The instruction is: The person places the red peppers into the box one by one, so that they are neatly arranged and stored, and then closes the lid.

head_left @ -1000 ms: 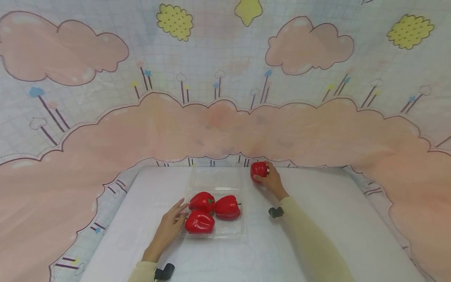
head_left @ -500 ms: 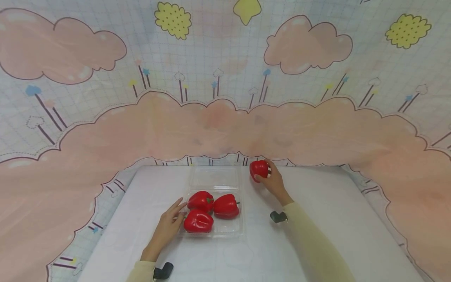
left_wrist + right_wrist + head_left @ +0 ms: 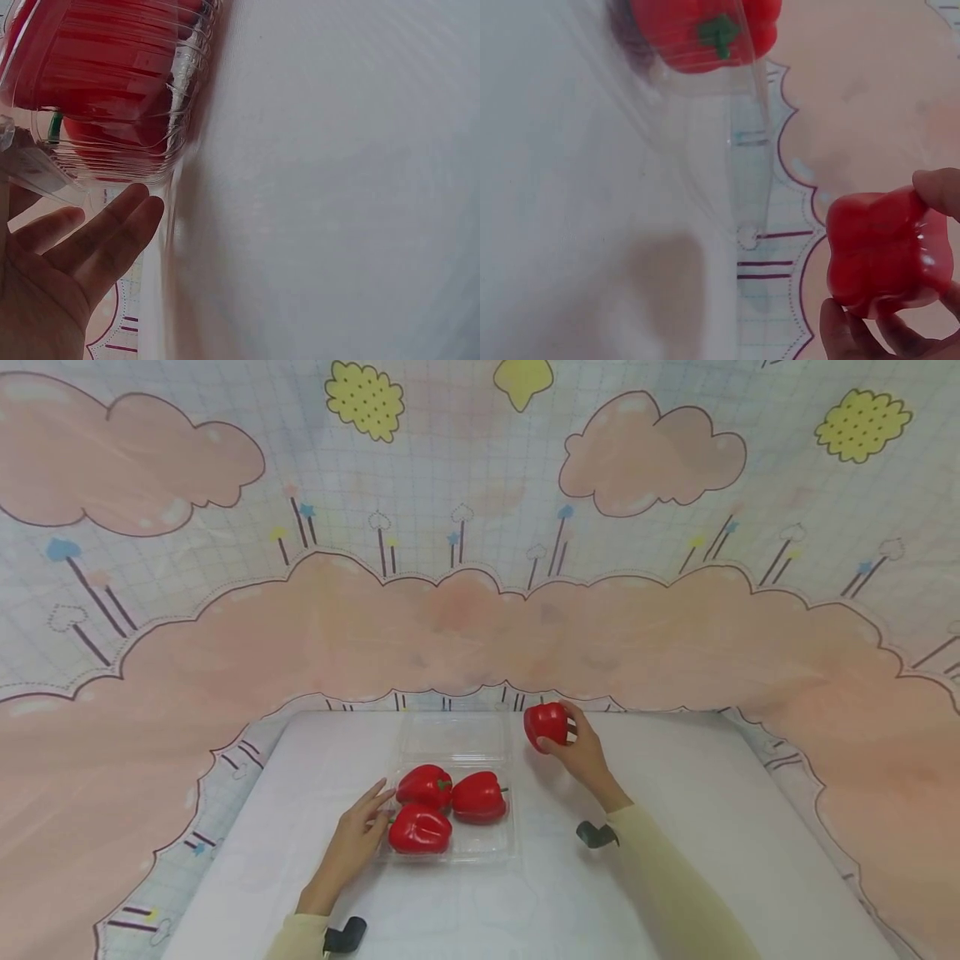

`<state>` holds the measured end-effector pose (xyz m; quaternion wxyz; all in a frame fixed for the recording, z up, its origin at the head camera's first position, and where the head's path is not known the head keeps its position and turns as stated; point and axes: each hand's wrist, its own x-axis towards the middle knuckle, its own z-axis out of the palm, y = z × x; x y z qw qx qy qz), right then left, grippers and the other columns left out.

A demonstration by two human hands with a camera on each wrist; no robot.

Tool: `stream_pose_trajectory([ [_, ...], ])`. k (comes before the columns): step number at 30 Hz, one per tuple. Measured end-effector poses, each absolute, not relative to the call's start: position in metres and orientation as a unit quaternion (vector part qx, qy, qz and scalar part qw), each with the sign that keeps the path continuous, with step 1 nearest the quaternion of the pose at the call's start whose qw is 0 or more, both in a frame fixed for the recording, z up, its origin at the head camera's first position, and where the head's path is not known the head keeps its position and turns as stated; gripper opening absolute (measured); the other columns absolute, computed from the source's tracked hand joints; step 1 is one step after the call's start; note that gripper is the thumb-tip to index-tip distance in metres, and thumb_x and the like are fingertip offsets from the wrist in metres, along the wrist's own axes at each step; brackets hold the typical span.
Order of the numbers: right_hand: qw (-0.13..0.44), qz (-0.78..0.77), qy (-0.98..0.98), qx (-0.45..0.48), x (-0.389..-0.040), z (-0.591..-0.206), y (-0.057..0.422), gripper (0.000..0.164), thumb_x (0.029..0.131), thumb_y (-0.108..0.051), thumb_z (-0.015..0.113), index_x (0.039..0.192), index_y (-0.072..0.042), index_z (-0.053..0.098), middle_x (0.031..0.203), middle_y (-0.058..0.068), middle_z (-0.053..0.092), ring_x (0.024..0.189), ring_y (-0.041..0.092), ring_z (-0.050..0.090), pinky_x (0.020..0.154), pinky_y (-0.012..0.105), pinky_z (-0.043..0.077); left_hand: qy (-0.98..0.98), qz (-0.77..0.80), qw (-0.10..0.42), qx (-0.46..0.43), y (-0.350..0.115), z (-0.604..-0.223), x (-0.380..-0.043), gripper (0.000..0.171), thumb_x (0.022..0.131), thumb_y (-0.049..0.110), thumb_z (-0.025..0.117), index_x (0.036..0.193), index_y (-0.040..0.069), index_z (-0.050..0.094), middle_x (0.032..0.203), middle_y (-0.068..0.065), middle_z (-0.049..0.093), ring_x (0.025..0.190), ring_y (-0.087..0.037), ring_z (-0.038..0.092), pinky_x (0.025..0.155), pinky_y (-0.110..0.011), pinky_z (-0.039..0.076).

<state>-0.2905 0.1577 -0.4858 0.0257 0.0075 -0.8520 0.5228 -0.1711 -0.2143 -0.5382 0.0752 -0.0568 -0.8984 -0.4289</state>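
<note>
My right hand (image 3: 582, 756) grips a red bell pepper (image 3: 545, 727) near the table's far edge, right of a clear plastic clamshell box (image 3: 480, 853). In the right wrist view, thumb and fingers wrap the held bell pepper (image 3: 885, 255), its lobed underside facing the camera. Three more red bell peppers with green stems lie in the box: a back left one (image 3: 424, 787), a front left one (image 3: 420, 829) and a right one (image 3: 480, 797). At the box's left side, my left hand (image 3: 354, 837) has its fingers extended, fingertips right at the ribbed wall (image 3: 112, 161).
The box's clear lid (image 3: 453, 737) lies folded back toward the far edge of the white table (image 3: 660, 860). Behind the table hangs a cloth with a cloud print (image 3: 487, 635). Both wrists carry a black camera strap piece (image 3: 597, 835).
My right hand has shifted slightly left with the bell pepper, which is now tilted a little and stands more clear of the tabletop. The left hand stays by the box.
</note>
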Motion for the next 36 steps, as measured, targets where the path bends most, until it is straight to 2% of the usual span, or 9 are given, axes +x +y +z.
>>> stream_pose_trajectory([
  [19, 0.037, 0.528, -0.845, 0.073, -0.250, -0.474, 0.151, 0.087, 0.079, -0.019, 0.080, 0.150, -0.024, 0.031, 0.149, 0.008, 0.042, 0.136, 0.035, 0.043, 0.095, 0.051, 0.057, -0.900, -0.425, 0.075, -0.059, -0.215, -0.540, -0.172, 0.039, 0.097, 0.006, 0.053, 0.136, 0.006, 0.057, 0.154, -0.015, 0.042, 0.111, -0.032, 0.068, 0.090, -0.039, 0.058],
  [36, -0.006, 0.534, -0.840, 0.098, -0.222, -0.473, 0.137, 0.086, 0.076, -0.017, 0.082, 0.148, -0.029, 0.035, 0.145, 0.005, 0.047, 0.132, 0.031, 0.047, 0.091, 0.043, 0.059, -0.903, -0.419, 0.076, -0.050, -0.213, -0.538, -0.171, 0.040, 0.098, 0.008, 0.053, 0.137, 0.006, 0.057, 0.155, -0.014, 0.041, 0.111, -0.032, 0.068, 0.088, -0.037, 0.059],
])
